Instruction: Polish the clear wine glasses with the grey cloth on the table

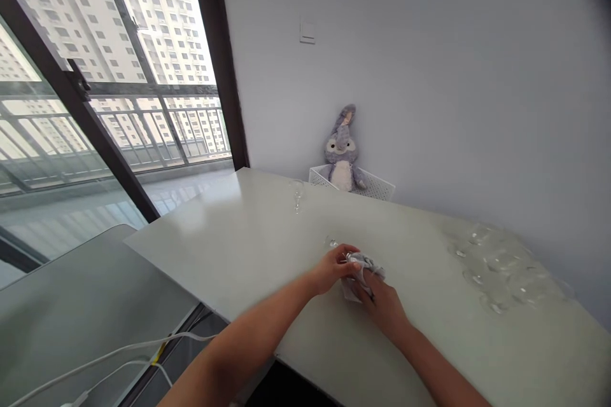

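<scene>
Clear glass (331,242), below and slightly right of the frame's middle, seems gripped in our left hand (329,272) while our right hand (382,305) clutches a cloth (351,292) beside it, so twisting too hard could send it slipping onto the counter (229,248).

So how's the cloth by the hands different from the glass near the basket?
The cloth is pale and crumpled; the glass is clear and see-through. The left hand and right hand both touch the cloth; neither touches the glass.
</scene>
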Available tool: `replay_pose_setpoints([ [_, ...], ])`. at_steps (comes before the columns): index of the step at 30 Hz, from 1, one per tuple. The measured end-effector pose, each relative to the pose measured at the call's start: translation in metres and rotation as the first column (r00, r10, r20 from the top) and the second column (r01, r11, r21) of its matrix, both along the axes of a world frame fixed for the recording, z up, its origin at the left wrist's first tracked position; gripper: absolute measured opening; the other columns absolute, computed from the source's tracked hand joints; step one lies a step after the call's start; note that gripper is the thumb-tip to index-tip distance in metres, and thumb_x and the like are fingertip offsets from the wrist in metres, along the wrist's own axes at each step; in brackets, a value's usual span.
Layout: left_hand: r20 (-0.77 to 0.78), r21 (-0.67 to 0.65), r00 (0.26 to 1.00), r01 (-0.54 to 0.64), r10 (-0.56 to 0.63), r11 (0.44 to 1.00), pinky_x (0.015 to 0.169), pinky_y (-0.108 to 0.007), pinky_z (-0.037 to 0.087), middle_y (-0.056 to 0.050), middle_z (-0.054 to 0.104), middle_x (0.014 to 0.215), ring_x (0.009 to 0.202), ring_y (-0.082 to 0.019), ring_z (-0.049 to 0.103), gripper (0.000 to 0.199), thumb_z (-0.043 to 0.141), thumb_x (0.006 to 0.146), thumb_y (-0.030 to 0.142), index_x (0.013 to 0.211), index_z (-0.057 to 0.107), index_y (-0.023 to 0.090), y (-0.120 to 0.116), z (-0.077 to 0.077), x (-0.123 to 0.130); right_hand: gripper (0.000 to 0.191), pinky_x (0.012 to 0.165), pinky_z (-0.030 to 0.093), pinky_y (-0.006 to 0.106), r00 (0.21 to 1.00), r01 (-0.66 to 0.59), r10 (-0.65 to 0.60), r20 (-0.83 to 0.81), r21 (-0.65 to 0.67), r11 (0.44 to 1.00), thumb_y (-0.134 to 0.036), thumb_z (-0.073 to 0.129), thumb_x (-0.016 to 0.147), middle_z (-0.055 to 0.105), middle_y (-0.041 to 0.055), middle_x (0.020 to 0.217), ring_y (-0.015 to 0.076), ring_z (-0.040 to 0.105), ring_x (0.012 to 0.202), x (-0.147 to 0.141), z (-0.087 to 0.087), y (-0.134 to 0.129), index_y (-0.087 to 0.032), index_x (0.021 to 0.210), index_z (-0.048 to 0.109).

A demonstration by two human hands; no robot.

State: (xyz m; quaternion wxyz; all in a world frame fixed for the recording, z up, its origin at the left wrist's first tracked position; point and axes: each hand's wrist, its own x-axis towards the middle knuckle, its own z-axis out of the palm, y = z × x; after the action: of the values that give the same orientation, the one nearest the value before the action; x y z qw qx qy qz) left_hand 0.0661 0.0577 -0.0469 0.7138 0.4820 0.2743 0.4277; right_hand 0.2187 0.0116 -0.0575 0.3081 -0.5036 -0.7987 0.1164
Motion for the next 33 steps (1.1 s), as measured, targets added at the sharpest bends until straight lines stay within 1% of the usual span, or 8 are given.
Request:
replay_pose_setpoints([
  [6, 0.001, -0.026, 1.0, -0.02, 0.02, 0.999, 0.069, -0.029, 0.042, -0.003, 0.056, 0.083, 0.073, -0.013, 0.054, 0.046, 0.072, 0.06, 0.035, 0.099, 0.056, 0.018, 0.0002, -0.0021, 0.0006, 0.029, 0.068, 0.05, 0.031, 0.999, 0.012, -0.013, -0.039, -0.009, 1.0, -0.031, 0.039, 0.083, 0.065, 0.0047, 0.097, 0.0203, 0.063, 0.084, 0.0001, -0.0038, 0.0, -0.023, 0.108, 0.053],
  [12, 0.011, -0.065, 1.0, -0.023, 0.024, 0.998, 0.07, -0.031, 0.043, -0.003, 0.057, 0.08, 0.071, -0.013, 0.055, 0.044, 0.072, 0.06, 0.034, 0.097, 0.056, 0.017, 0.0006, -0.0029, 0.0014, 0.027, 0.069, 0.05, 0.032, 0.998, 0.022, -0.024, -0.065, -0.037, 0.999, -0.032, 0.04, 0.083, 0.065, 0.0051, 0.096, 0.0205, 0.063, 0.082, -0.0008, -0.0021, 0.0004, -0.022, 0.104, 0.055],
  [16, 0.033, -0.098, 0.999, -0.024, 0.028, 0.995, 0.07, -0.031, 0.043, -0.004, 0.059, 0.08, 0.071, -0.013, 0.056, 0.046, 0.073, 0.059, 0.034, 0.097, 0.055, 0.016, 0.0008, -0.0045, 0.0019, 0.028, 0.072, 0.049, 0.033, 0.996, 0.018, -0.023, -0.089, -0.062, 0.998, -0.031, 0.04, 0.082, 0.065, 0.0058, 0.096, 0.0207, 0.062, 0.085, -0.0011, -0.0012, 0.0008, -0.021, 0.103, 0.055],
  [20, 0.075, -0.134, 0.997, 0.016, -0.006, 0.991, 0.074, -0.032, 0.043, -0.005, 0.06, 0.086, 0.076, -0.014, 0.057, 0.048, 0.072, 0.061, 0.032, 0.103, 0.056, 0.017, 0.0004, -0.0042, 0.0006, 0.032, 0.074, 0.048, 0.032, 0.987, 0.022, -0.039, -0.159, -0.105, 0.994, -0.032, 0.041, 0.08, 0.065, 0.0062, 0.098, 0.0207, 0.061, 0.087, -0.0004, 0.0001, 0.0018, -0.019, 0.107, 0.054],
  [24, 0.115, -0.166, 0.992, 0.079, -0.06, 0.983, 0.078, -0.033, 0.042, -0.006, 0.061, 0.089, 0.081, -0.016, 0.058, 0.054, 0.074, 0.06, 0.025, 0.11, 0.055, 0.019, 0.0014, -0.0047, -0.0021, 0.037, 0.073, 0.049, 0.033, 0.969, 0.089, -0.129, -0.21, -0.191, 0.978, -0.038, 0.042, 0.078, 0.065, 0.0083, 0.096, 0.0223, 0.062, 0.084, 0.0001, 0.003, 0.003, -0.016, 0.104, 0.056],
  [26, 0.133, -0.174, 0.989, 0.088, -0.065, 0.981, 0.078, -0.033, 0.042, -0.006, 0.062, 0.089, 0.081, -0.016, 0.058, 0.056, 0.075, 0.058, 0.021, 0.111, 0.056, 0.019, 0.0021, -0.0056, -0.0032, 0.039, 0.075, 0.048, 0.034, 0.963, 0.106, -0.154, -0.219, -0.218, 0.97, -0.04, 0.042, 0.077, 0.064, 0.0094, 0.098, 0.0236, 0.061, 0.087, 0.0002, 0.0035, 0.0034, -0.015, 0.104, 0.056],
  [30, 0.165, -0.179, 0.984, 0.102, -0.073, 0.979, 0.079, -0.032, 0.041, -0.006, 0.062, 0.089, 0.081, -0.016, 0.058, 0.057, 0.075, 0.056, 0.015, 0.11, 0.056, 0.019, 0.0031, -0.0073, -0.004, 0.044, 0.08, 0.046, 0.036, 0.954, 0.102, -0.165, -0.252, -0.245, 0.964, -0.041, 0.044, 0.076, 0.063, 0.0103, 0.104, 0.0249, 0.059, 0.093, 0.0006, 0.0022, 0.0045, -0.015, 0.11, 0.054],
  [33, 0.178, -0.179, 0.98, 0.117, -0.085, 0.977, 0.08, -0.032, 0.04, -0.006, 0.062, 0.092, 0.084, -0.016, 0.058, 0.058, 0.074, 0.056, 0.012, 0.11, 0.056, 0.02, 0.0038, -0.0086, -0.0039, 0.044, 0.082, 0.046, 0.037, 0.933, 0.103, -0.186, -0.307, -0.267, 0.958, -0.041, 0.048, 0.074, 0.063, 0.0095, 0.104, 0.0258, 0.059, 0.095, 0.0008, 0.0021, 0.0052, -0.017, 0.109, 0.056],
])
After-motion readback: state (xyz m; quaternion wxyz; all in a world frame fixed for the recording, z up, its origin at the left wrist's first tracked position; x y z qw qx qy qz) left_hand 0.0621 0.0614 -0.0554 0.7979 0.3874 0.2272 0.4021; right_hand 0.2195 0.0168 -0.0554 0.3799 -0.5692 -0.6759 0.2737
